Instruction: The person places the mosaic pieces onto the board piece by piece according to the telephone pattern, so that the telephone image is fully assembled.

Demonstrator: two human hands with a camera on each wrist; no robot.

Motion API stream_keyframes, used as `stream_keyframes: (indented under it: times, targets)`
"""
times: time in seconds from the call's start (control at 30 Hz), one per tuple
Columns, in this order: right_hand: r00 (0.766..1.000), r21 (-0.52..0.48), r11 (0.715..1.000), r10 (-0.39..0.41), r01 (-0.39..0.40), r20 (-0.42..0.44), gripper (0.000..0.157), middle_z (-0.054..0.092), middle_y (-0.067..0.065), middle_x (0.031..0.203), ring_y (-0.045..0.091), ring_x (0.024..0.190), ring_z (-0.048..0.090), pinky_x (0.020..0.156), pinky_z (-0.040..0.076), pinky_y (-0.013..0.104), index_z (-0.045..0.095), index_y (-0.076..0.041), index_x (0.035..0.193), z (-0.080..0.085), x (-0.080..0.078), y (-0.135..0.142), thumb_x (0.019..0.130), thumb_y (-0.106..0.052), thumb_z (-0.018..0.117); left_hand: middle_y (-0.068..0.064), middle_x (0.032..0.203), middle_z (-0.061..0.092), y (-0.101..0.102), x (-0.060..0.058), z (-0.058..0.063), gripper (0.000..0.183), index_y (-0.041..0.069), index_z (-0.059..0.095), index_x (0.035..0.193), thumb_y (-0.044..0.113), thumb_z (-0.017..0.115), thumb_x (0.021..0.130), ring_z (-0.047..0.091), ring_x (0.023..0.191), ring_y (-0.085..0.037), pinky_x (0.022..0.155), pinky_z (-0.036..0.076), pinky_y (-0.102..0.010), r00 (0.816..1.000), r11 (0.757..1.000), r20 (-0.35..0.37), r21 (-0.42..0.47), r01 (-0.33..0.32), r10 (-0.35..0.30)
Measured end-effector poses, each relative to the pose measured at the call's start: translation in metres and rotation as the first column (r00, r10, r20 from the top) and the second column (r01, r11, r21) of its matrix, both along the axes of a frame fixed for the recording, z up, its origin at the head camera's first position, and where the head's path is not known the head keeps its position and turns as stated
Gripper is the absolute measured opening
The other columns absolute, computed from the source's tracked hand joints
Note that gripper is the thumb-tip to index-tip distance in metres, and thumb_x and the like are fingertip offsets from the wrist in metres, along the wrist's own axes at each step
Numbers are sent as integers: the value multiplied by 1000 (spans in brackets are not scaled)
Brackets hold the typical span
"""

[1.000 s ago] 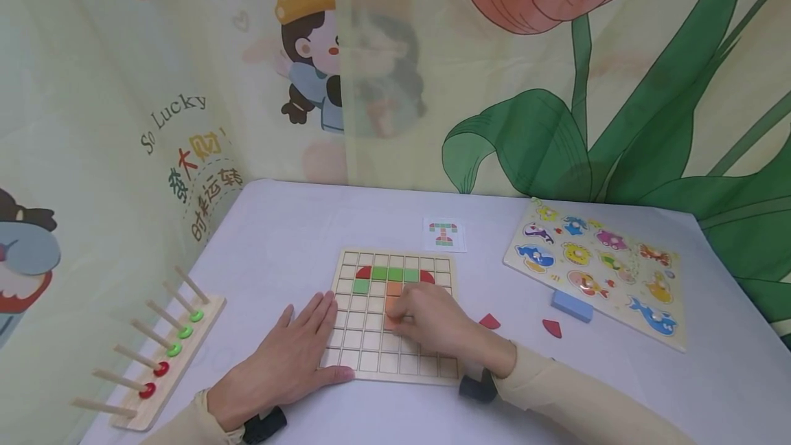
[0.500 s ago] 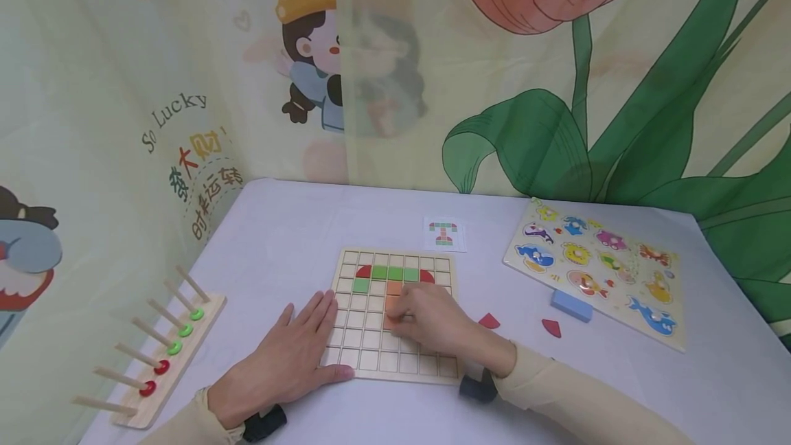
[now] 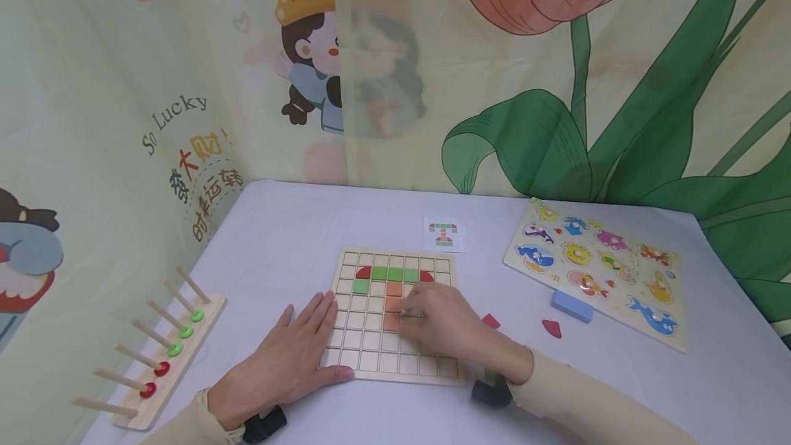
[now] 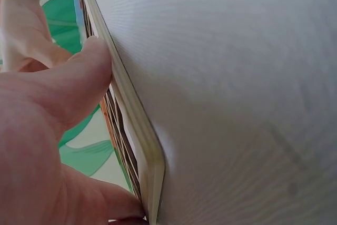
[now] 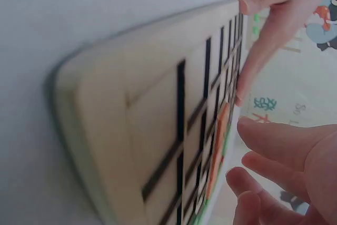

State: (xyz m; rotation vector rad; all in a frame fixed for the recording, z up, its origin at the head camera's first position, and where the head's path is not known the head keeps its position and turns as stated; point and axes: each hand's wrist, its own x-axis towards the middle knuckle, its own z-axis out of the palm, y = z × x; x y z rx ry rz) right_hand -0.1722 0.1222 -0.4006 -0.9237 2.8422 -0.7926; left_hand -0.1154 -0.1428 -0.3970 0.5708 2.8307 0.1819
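Left hand (image 3: 290,357): palm down, fingers extended and close together along the board's left edge, thumb spread onto the near edge; pressed to the wood, grasping nothing.
Right hand (image 3: 446,325): reaches in from the right above the board; fingers loosely bent, thumb apart from them, nothing held; tips just beside the orange tiles, contact cannot be told.
Board (image 3: 352,342): gridded wood, flat on the tabletop (image 3: 296,225), between and under the hands.
Orange tiles (image 3: 393,288): three, in a column below the middle green.
Green tiles (image 3: 395,273): three in a row, red tiles (image 3: 364,272) at both ends; a fourth green under the left red.
Card (image 3: 443,234): printed pattern, beyond the board.
Rightward: loose red pieces (image 3: 552,329), blue block (image 3: 571,306), puzzle (image 3: 608,311).
Leftward: peg rack (image 3: 172,373), green and red rings.
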Motion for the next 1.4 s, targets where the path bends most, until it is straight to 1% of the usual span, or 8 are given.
stream_keyframes:
  times: [0.13,0.23,0.4,0.63,0.9,1.13,1.3,1.4]
  targets:
    - [993,-29,995,-92,95,75,30,75,-4,103,9,79,60,65,48,22,80,-16,117,8,6,15,87,-19,81,-22,169,23,1,0,0,109,-6,29,158,73,59,89,22,158,-39,119,25,-69,1000,1000,2,1,-7,7]
    - [983,-32,988,-149,153,104,33,74,-4,106,9,79,59,64,48,22,78,-16,119,13,10,28,87,-21,82,-22,170,23,1,-1,-1,109,-6,29,158,72,60,89,22,158,-39,119,25,-69,1000,1000,2,1,-9,9]
    - [965,-24,969,-244,247,95,34,74,-4,104,10,78,56,62,46,21,79,-18,118,16,17,53,85,-21,84,-22,170,22,1,-1,0,109,-5,28,159,73,59,89,22,159,-38,120,25,-68,1000,1000,11,2,-12,12]
    - [935,46,936,-350,348,57,37,74,-3,103,11,79,56,60,46,20,79,-18,120,15,22,88,84,-21,86,-22,170,21,0,-2,0,108,-5,27,159,72,59,90,21,159,-38,120,25,-68,1000,1000,13,5,-6,6]
    - [916,116,914,-397,388,65,34,73,-2,98,12,77,53,59,43,21,80,-15,116,7,20,105,83,-18,86,-22,170,22,0,-1,-1,107,-6,28,159,70,60,91,21,159,-39,120,24,-68,1000,1000,9,7,-6,6]
    - [914,157,910,-399,385,73,27,71,-5,90,10,76,54,62,45,20,82,-16,108,-1,17,104,82,-16,87,-22,170,22,0,-2,-1,108,-5,28,159,72,59,90,21,159,-39,120,24,-69,1000,1000,6,13,1,-1]
    - [909,180,898,-414,402,37,22,73,-5,86,10,73,54,63,44,21,83,-17,101,-3,15,100,80,-21,89,-22,170,22,0,-2,-1,108,-6,28,158,71,60,90,22,158,-39,119,25,-69,1000,1000,5,9,1,-1]
    - [902,196,889,-430,414,46,22,72,-5,84,10,71,53,61,43,22,83,-17,97,-1,15,99,79,-27,90,-22,170,22,0,-2,-1,107,-6,28,158,70,60,90,22,159,-39,120,24,-69,1000,1000,14,6,-4,4]
